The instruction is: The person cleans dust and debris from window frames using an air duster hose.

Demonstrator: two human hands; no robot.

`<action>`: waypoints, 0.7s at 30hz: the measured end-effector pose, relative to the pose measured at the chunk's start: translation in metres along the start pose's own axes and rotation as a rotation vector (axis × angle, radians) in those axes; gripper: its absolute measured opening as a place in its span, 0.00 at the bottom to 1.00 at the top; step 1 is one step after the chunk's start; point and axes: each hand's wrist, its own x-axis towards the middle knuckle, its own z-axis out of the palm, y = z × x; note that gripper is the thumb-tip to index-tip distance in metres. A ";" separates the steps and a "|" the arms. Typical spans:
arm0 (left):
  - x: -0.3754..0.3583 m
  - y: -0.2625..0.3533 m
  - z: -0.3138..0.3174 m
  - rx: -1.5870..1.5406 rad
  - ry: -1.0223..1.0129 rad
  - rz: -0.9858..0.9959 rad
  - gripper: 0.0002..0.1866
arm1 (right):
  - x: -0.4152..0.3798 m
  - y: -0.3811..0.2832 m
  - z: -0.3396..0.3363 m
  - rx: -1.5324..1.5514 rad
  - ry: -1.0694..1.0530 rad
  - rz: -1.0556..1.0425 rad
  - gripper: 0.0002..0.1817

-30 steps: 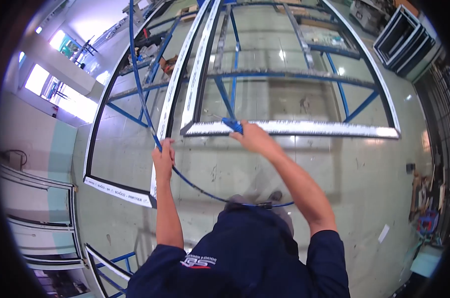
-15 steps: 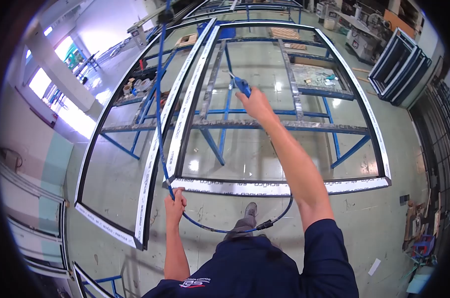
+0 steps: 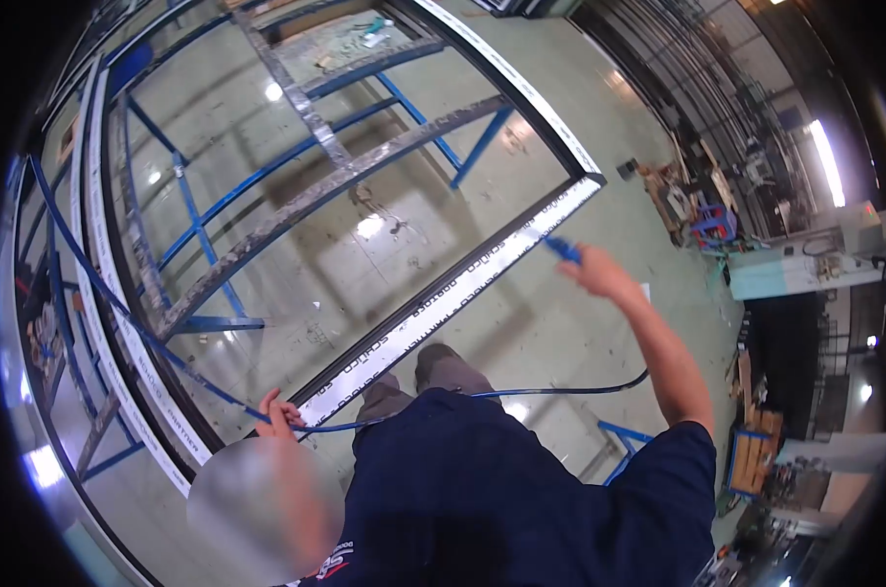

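My right hand (image 3: 599, 272) is closed around a blue air blow gun (image 3: 563, 248). The gun's front end is over the near rail of a large window frame (image 3: 433, 305), close to its right corner, and the nozzle tip is blurred. My left hand (image 3: 281, 413) grips the blue air hose (image 3: 193, 375) beside the frame's near left corner. From there the hose crosses in front of my body and curves up toward my right arm. White printed protective film covers the frame's rails. A round blur hides part of my left forearm.
The frame rests on a blue metal stand (image 3: 193, 230) with worn crossbars. A second frame (image 3: 154, 430) lies along the left. Offcuts and a blue-red object (image 3: 714, 223) sit on the floor at right, near racks of long profiles (image 3: 702, 73).
My view has turned right. My right hand has brought the air blow gun back from over the frame's far middle to the near rail's right end. The left hand still grips the hose.
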 end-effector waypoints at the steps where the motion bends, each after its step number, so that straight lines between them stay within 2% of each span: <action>1: 0.008 0.004 0.019 0.020 -0.052 -0.002 0.18 | 0.012 0.026 -0.011 0.012 0.078 0.097 0.24; 3: 0.020 0.013 0.050 0.032 -0.136 0.001 0.18 | 0.030 0.057 -0.029 0.023 0.141 0.263 0.26; 6: 0.028 0.024 0.086 0.006 -0.198 0.000 0.18 | 0.056 0.083 -0.049 0.071 0.215 0.358 0.27; 13: 0.023 0.025 0.130 -0.016 -0.087 -0.016 0.17 | 0.131 0.137 -0.090 0.070 0.192 0.337 0.26; 16: 0.020 0.031 0.153 -0.005 -0.043 -0.004 0.17 | 0.130 0.112 -0.107 0.186 -0.188 0.286 0.25; 17: 0.020 0.031 0.162 -0.004 -0.034 -0.002 0.17 | 0.137 0.120 -0.107 0.129 -0.117 0.273 0.23; 21: 0.018 0.034 0.193 0.020 -0.039 -0.028 0.16 | 0.164 0.152 -0.108 0.119 -0.139 0.232 0.23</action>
